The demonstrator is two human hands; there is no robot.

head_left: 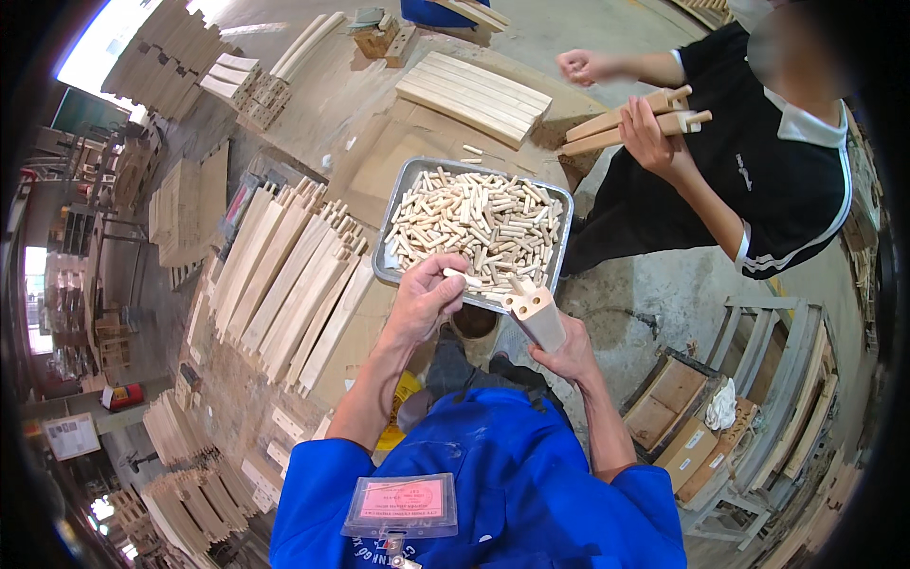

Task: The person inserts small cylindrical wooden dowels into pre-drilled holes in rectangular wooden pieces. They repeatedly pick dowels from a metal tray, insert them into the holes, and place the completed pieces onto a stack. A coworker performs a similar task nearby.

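A wooden dowel (462,278) is pinched between the thumb and fingers of my left hand (426,299), over the near edge of a metal tray (391,263). The tray is heaped with short wooden dowels (474,216). My right hand (571,352) is wrapped round wooden legs (536,322), their drilled ends pointing up beside the tray's near right corner. Round holes show in those ends, and one dowel (517,284) sticks out at the far side. The dowel in my left hand is apart from the holes. How many legs my right hand holds, I cannot tell.
Long wooden legs with dowels in their ends (294,275) lie in a row left of the tray. Behind it is a stack of wooden strips (474,95). At the right, a co-worker (730,142) holds two wooden legs (630,123). A grey rack (758,379) stands lower right.
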